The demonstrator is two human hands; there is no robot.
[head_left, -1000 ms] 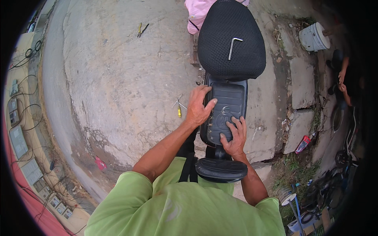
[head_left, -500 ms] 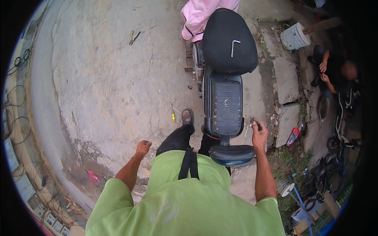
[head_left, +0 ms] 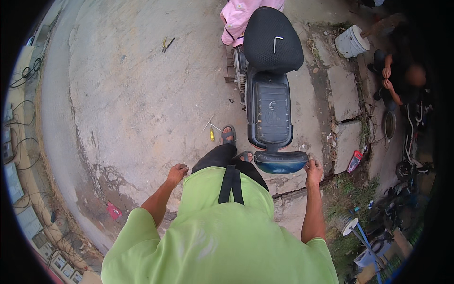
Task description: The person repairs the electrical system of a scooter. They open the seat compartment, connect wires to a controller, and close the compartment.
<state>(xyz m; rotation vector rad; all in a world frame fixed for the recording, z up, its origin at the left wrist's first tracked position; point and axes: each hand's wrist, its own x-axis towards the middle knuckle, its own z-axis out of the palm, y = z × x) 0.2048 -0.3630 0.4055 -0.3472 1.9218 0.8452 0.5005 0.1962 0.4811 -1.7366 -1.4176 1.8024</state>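
An electric scooter (head_left: 272,109) stands in front of me, slightly right. Its black mesh-covered front seat (head_left: 269,28) carries a bent hex key (head_left: 277,44). Behind it, the black rear seat (head_left: 271,106) has small pale marks along its sides. The dark blue and black backrest (head_left: 281,162) is nearest to me. My right hand (head_left: 313,172) is at the backrest's right end, fingers curled; whether it touches is unclear, and anything in its fingers is too small to make out. My left hand (head_left: 177,173) hangs beside my left hip, fingers curled, nothing visible in it.
Left of my feet lie a yellow-handled screwdriver (head_left: 212,135) and a thin metal tool; pliers (head_left: 166,45) lie farther off. A pink cover (head_left: 234,21) drapes the scooter's front. At right are a white bucket (head_left: 352,41), a red packet (head_left: 354,161) and a seated person (head_left: 402,78).
I have stepped back from the scooter, and the backrest now shows more of its blue rear. My right hand has come to the backrest's right end. My left hand still hangs.
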